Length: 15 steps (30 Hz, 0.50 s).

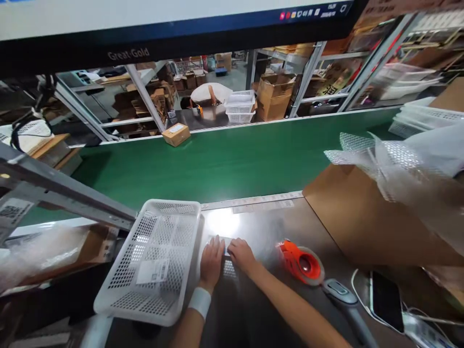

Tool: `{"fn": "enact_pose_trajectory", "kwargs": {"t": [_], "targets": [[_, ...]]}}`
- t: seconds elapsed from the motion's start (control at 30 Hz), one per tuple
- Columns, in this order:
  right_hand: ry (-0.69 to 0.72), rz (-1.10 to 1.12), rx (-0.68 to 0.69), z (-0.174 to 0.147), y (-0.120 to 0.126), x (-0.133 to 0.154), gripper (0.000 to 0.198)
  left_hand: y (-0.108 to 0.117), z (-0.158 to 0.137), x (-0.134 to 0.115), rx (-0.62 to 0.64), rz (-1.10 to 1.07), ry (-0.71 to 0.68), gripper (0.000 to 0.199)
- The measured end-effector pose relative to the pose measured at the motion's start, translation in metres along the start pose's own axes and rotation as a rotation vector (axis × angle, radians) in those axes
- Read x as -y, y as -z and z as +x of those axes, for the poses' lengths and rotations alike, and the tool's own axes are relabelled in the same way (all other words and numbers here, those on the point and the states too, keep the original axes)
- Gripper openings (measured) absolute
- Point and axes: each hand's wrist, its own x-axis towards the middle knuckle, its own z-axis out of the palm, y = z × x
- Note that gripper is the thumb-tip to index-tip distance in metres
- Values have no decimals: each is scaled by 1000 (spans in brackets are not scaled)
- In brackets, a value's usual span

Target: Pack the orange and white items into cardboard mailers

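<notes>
— Item one, far left: what do we list?

— A white basket (pixel 152 261), tilted, with a label inside, resting on the steel table (pixel 261 227).

— Just beside it?

— Our left hand (pixel 211 261), flat, fingers together, pressing down on a small packet (pixel 225 247). A white wristband sits below it.

— And our other hand?

— Our right hand (pixel 242 255) touches the same packet, fingers curled over its edge. We cannot tell whether it pinches or only presses.

— Further right?

— An orange tape dispenser (pixel 301 262), then a grey scanner (pixel 344 297), a phone (pixel 387 299), and a cardboard box (pixel 366 217) with bubble wrap (pixel 391 164).

— Behind?

— A green belt (pixel 224 164) carrying one small carton (pixel 176 134).
</notes>
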Motion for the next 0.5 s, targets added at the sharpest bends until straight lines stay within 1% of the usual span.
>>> {"fn": "enact_pose_trajectory", "kwargs": {"t": [0.1,0.17,0.2,0.27,0.33,0.37,0.43,0.5], "targets": [[-12,1,8,-3,3,3,24,-1,-1,3,-29,33,-59,52],[-27,12,20,1,9,2,24,-3,-3,4,-30,32,-58,52],[-37,22,23,5,14,-1,26,-3,-4,4,-26,35,-56,52],[-52,47,29,19,24,-9,42,-1,-8,2,-8,42,-36,52],[-40,72,72,34,34,-18,64,3,-14,-3,15,57,5,51],[-20,81,112,41,38,-22,70,6,-19,-6,29,64,35,54],[32,91,198,50,39,-25,75,11,-32,-17,60,81,92,60],[69,85,235,49,32,-23,77,12,-49,-34,104,41,204,65]]}}
